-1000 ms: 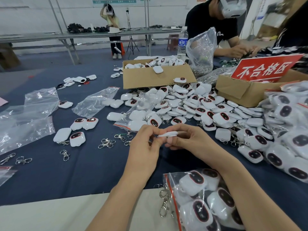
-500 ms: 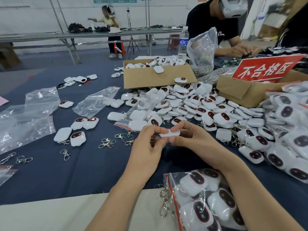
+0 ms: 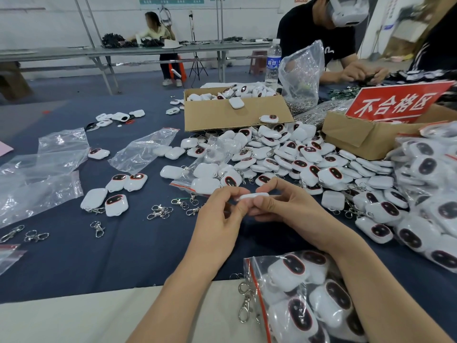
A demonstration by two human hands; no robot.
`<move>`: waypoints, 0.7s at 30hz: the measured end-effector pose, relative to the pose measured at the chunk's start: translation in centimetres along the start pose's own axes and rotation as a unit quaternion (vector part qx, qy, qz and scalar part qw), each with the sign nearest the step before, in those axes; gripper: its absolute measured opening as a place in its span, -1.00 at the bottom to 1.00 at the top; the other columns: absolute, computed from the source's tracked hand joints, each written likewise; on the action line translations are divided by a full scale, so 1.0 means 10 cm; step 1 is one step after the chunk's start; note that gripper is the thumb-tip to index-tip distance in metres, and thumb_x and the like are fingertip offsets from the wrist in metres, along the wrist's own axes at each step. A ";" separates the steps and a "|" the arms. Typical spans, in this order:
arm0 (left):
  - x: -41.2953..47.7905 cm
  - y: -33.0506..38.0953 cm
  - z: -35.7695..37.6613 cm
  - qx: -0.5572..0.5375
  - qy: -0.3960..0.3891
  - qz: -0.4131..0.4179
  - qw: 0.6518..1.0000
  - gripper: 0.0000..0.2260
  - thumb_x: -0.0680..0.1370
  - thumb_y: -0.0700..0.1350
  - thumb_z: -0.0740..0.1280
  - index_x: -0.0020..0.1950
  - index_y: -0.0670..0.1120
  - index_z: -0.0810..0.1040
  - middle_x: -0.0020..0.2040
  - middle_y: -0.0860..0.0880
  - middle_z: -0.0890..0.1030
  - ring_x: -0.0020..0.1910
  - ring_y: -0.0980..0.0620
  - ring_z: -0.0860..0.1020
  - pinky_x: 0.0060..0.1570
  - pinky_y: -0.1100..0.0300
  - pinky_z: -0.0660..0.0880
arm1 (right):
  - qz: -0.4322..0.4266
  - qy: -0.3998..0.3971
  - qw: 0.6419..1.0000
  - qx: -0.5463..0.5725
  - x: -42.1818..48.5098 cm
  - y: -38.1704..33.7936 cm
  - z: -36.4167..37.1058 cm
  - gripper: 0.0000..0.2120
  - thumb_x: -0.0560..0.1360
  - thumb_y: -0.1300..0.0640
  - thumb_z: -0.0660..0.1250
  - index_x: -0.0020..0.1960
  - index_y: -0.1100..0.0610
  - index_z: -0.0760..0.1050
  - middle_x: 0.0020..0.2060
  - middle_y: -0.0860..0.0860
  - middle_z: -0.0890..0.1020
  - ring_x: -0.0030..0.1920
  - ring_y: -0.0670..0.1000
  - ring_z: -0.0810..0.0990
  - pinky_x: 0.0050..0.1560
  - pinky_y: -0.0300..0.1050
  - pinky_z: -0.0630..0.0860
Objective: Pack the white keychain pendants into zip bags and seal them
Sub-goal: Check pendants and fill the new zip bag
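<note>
Both hands hold one white keychain pendant [image 3: 253, 195] edge-on above the blue table. My left hand [image 3: 220, 219] pinches its left end and my right hand [image 3: 279, 204] grips its right end with curled fingers. A large heap of white pendants [image 3: 291, 157] with dark oval faces lies just beyond the hands. A filled zip bag [image 3: 304, 295] with a red strip lies at the near edge under my right forearm, a clasp hanging from its mouth. Empty zip bags [image 3: 143, 149] lie flat to the left.
Loose metal clasps [image 3: 160, 211] lie left of my hands. A cardboard box [image 3: 235, 112] of pendants stands behind the heap, another box with a red sign [image 3: 395, 105] at right, and packed bags [image 3: 430, 184] pile at far right. A person works across the table.
The pendant and both hands have shifted slightly; my fingers have closed in more around the pendant's ends. The rest of the table is unchanged.
</note>
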State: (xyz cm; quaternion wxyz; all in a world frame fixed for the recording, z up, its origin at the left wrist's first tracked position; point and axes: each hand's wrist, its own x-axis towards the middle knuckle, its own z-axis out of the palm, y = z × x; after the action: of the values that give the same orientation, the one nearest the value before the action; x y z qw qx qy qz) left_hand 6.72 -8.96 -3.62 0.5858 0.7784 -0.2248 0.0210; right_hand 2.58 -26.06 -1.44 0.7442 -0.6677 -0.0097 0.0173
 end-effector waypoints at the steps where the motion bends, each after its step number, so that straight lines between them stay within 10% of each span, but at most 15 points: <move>1: 0.00 0.00 0.00 -0.003 0.000 -0.001 1.000 -0.91 0.61 -0.06 0.39 0.10 0.07 0.64 0.03 0.14 0.66 -0.10 0.19 0.57 -0.08 0.40 0.45 | -0.002 -0.001 1.000 -0.003 0.00 0.00 -0.01 -0.76 0.33 -0.06 0.56 -0.08 -0.01 0.64 -0.04 0.23 0.73 0.02 0.10 0.73 0.01 -0.14 0.64; 8: -0.02 0.04 -0.01 -0.020 -0.025 0.001 0.999 -0.82 0.62 -0.09 0.36 0.21 0.09 0.58 0.16 0.08 0.56 0.05 0.16 0.58 0.11 0.28 0.51 | 0.000 0.009 0.999 -0.040 0.01 0.04 -0.04 -0.74 0.40 0.07 0.51 0.04 0.09 0.56 0.06 0.14 0.72 0.13 0.17 0.69 0.24 -0.02 0.59; 14: -0.02 0.06 -0.06 -0.022 -0.056 -0.031 0.998 -0.57 0.60 -0.24 0.39 0.42 0.07 0.47 0.20 0.05 0.50 -0.01 0.30 0.50 0.11 0.45 0.42 | -0.001 -0.015 0.998 -0.069 0.02 0.05 -0.05 -0.79 0.50 0.31 0.43 0.07 0.10 0.55 0.13 -0.08 0.71 0.14 -0.08 0.67 0.06 -0.29 0.55; 21: -0.02 0.07 -0.07 -0.022 -0.053 -0.043 0.997 -0.56 0.56 -0.24 0.43 0.24 0.27 0.46 0.17 0.09 0.46 -0.01 0.30 0.50 0.03 0.53 0.39 | -0.033 -0.041 0.993 -0.103 0.00 0.07 -0.06 -0.67 0.61 0.35 0.29 0.28 0.04 0.54 0.24 -0.07 0.65 0.26 -0.07 0.60 0.26 -0.23 0.50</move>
State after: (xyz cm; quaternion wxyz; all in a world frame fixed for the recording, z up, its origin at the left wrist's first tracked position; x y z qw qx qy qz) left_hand 6.45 -8.42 -2.80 0.5901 0.7744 -0.2226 -0.0503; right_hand 2.56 -26.56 -2.19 0.6708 -0.7386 -0.0641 0.0190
